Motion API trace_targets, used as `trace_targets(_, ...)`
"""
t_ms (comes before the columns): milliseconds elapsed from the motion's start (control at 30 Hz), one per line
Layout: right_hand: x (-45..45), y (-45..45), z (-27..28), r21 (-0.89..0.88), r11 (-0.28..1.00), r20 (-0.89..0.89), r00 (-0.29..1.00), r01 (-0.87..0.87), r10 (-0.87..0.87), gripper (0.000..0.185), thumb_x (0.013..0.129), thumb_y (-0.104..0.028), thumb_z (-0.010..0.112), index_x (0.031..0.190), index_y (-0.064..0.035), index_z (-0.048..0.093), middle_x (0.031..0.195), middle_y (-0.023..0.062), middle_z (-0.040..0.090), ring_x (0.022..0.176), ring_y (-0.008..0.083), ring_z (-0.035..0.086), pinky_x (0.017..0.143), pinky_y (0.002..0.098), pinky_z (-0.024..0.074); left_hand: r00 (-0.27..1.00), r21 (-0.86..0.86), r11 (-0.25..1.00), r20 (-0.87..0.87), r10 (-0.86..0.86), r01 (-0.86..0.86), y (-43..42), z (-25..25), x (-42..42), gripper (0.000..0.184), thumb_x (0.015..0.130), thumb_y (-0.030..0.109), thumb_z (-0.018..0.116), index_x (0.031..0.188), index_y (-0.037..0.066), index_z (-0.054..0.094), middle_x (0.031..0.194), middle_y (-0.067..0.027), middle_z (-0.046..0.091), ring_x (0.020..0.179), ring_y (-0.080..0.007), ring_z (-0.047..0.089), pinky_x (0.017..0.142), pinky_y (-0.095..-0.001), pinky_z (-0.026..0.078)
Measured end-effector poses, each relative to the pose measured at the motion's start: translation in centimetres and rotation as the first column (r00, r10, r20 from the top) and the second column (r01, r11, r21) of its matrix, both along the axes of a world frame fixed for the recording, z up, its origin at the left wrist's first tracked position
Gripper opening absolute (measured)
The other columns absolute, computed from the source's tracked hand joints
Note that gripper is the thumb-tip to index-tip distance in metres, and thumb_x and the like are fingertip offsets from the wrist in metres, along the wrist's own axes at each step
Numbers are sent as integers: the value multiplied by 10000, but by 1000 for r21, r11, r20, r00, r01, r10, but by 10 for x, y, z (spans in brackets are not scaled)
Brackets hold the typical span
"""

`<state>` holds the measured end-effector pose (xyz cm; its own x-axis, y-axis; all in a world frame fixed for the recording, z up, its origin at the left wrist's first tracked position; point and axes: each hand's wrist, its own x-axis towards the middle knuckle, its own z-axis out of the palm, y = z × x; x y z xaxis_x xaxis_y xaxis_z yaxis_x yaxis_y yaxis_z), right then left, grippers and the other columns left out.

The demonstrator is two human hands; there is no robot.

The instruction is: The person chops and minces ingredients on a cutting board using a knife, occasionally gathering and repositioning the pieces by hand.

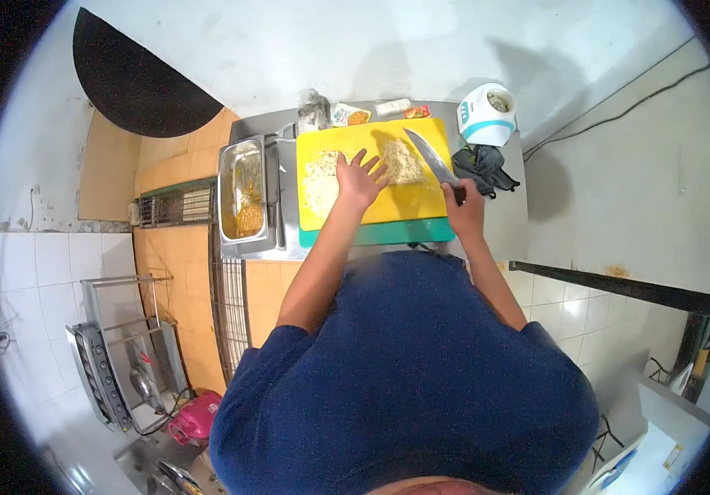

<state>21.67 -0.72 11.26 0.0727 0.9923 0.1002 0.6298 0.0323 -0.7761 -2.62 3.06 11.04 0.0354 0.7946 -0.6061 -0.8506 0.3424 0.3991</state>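
A yellow cutting board (371,215) lies over a green one (388,233) on the metal table. Pale chopped food forms two piles on it, one at the left (320,181) and one at the right (403,162). Between them my left hand (360,180) is spread open above the board, holding nothing. My right hand (464,208) is closed round the dark handle of a large knife (431,156), whose blade points up and left over the board's right side, beside the right pile.
A metal tray (243,190) with yellowish food stands left of the boards. Behind them lie small packets (351,115) and a plastic bag (314,111). At the right are a white and teal appliance (488,115) and a black bag (485,169).
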Motion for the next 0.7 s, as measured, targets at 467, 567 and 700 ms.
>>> trace_targets(467,-12,-14,4,-212,964,-446,894,-159,49,323,864,-272,773,878,-3,596,675,88,618,570,149,607,532,323,474,982,281,956,-187,-27,80,10,14,0,832,938,752,187,1513,166,322,1538,-189,360,1415,-387,297,1122,-546,231)
trace_targets(567,-24,-14,8,-313,903,-489,865,-294,112,335,851,-271,782,851,10,601,646,79,605,560,144,597,520,300,450,1000,287,958,29,-11,3,11,31,9,849,940,749,162,1478,127,374,1478,-207,438,1343,-370,387,1092,-504,287)
trace_targets(700,-17,2,-33,-194,975,-217,974,-107,63,317,856,-266,785,862,0,613,706,35,636,568,87,579,521,251,455,998,280,959,45,41,-52,12,27,11,865,943,745,153,1467,98,389,1491,-223,415,1336,-379,402,1109,-483,287)
